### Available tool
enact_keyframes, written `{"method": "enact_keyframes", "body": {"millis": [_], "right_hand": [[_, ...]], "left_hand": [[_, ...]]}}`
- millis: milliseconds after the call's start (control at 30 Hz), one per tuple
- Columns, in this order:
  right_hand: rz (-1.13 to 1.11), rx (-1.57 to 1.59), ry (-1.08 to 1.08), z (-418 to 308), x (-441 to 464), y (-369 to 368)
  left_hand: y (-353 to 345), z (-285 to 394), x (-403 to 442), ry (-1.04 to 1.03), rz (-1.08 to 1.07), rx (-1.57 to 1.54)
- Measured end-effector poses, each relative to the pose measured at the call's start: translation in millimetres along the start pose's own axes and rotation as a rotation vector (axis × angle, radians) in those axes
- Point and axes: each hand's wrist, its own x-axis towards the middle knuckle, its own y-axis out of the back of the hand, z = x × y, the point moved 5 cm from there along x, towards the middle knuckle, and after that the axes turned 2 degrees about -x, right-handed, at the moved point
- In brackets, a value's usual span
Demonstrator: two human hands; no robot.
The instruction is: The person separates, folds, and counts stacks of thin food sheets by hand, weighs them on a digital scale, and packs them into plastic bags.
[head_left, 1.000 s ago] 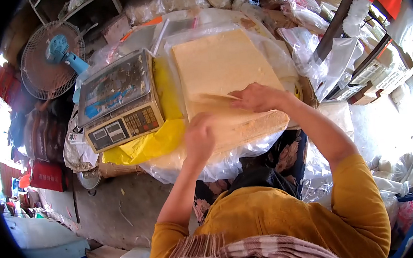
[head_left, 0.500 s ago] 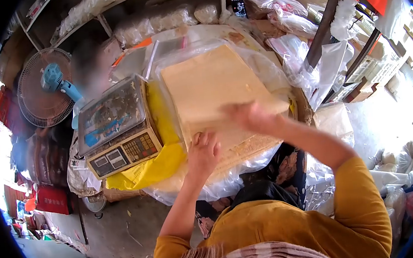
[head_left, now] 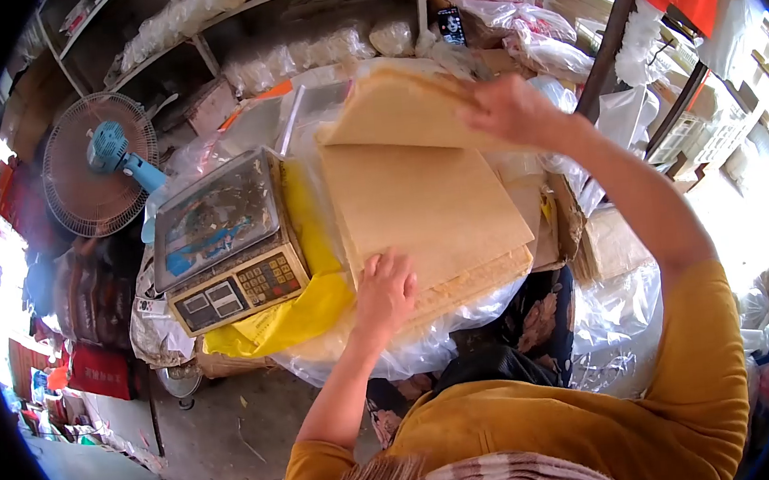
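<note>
While its right side is held up, the thin tan sheet (head_left: 400, 106) slants over the far part of the sheet stack (head_left: 428, 213), and its far edge looks curved. The stack lies flat right in front of the person, and its long way runs out from the body, tipping a bit to the left at the far end. The right hand (head_left: 515, 117) is the one nearer to the raised sheet. It is up at the sheet's right side, so the sheet spreads to the left from it. Its fingers look closed on the edge, but they are blurry, so just how tight they are I cannot tell. The left hand (head_left: 387, 293) is down on the near left part of the stack, with its fingers a little bent and spread, palm down, and with nothing gripped. Clear plastic (head_left: 413, 354) sticks out under the near side of the stack. Just left of the stack is a yellow plastic bag (head_left: 260, 331), partly under a digital scale (head_left: 271, 275) with a scuffed top. Past the scale, to the left, stands a blue fan (head_left: 107, 147).
</note>
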Motion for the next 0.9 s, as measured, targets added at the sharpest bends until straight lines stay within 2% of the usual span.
{"method": "enact_keyframes", "body": {"millis": [33, 100, 167, 233, 333, 400, 433, 467, 500, 567, 600, 667, 700, 733, 800, 833, 900], "right_hand": [[-0.116, -0.203, 0.033, 13.3, 7.7, 2.7], [0.084, 0.643, -0.508, 70.6, 19.8, 34.1], [0.397, 0.633, -0.403, 104.6, 33.2, 65.5], [0.503, 0.478, -0.277, 116.2, 41.8, 118.6], [0.21, 0.238, -0.446, 118.1, 36.5, 147.0], [0.238, 0.257, -0.354, 77.0, 26.1, 162.3], [0.25, 0.266, -0.312, 54.9, 16.0, 169.9], [0.149, 0.067, -0.161, 30.7, 4.0, 158.5], [0.098, 0.076, -0.066, 6.7, -6.6, 146.8], [-0.038, 0.005, 0.181, -44.6, -31.9, 131.1], [0.217, 0.223, 0.199, -64.5, -41.9, 118.8], [0.034, 0.366, 0.245, -99.7, -58.2, 96.4], [-0.162, 0.516, 0.196, -112.0, -49.4, 104.2], [-0.122, 0.508, 0.217, -115.2, -49.4, 108.4], [-0.11, 0.486, 0.209, -111.9, -45.6, 116.9], [-0.14, 0.473, 0.187, -102.8, -39.1, 127.1], [-0.109, 0.495, 0.161, -89.4, -19.3, 149.0]], "left_hand": [[-0.2, 0.3, -0.4, 0.003, -0.007, -0.001], [0.4, -1.0, -1.9, 0.01, -0.002, 0.001], [-0.6, -1.4, -2.7, 0.012, 0.022, -0.002], [-1.2, -1.8, -3.5, 0.007, 0.037, -0.021], [-3.3, -5.8, -3.1, -0.015, 0.046, -0.047], [-4.1, -9.7, -2.3, -0.018, 0.024, -0.083], [-6.1, -17.0, -1.7, 0.101, 0.005, -0.288], [-7.8, -25.4, 0.2, 0.216, -0.017, -0.489], [-9.1, -34.7, 4.0, 0.329, -0.038, -0.689], [14.3, -44.8, 21.1, 0.512, -0.011, -1.833], [23.1, -45.0, 28.2, 0.593, -0.004, -2.407], [17.2, -59.5, 34.0, 0.726, 0.05, -2.275], [10.4, -69.2, 33.9, 0.791, 0.08, -2.206], [-23.9, -97.7, 29.2, 0.918, 0.049, -1.992], [-29.8, -112.5, 33.7, 0.921, -0.088, -1.906], [-23.1, -110.8, 38.3, 0.925, -0.151, -1.864], [22.4, -117.3, 55.3, 0.84, -0.086, -1.889]]}}
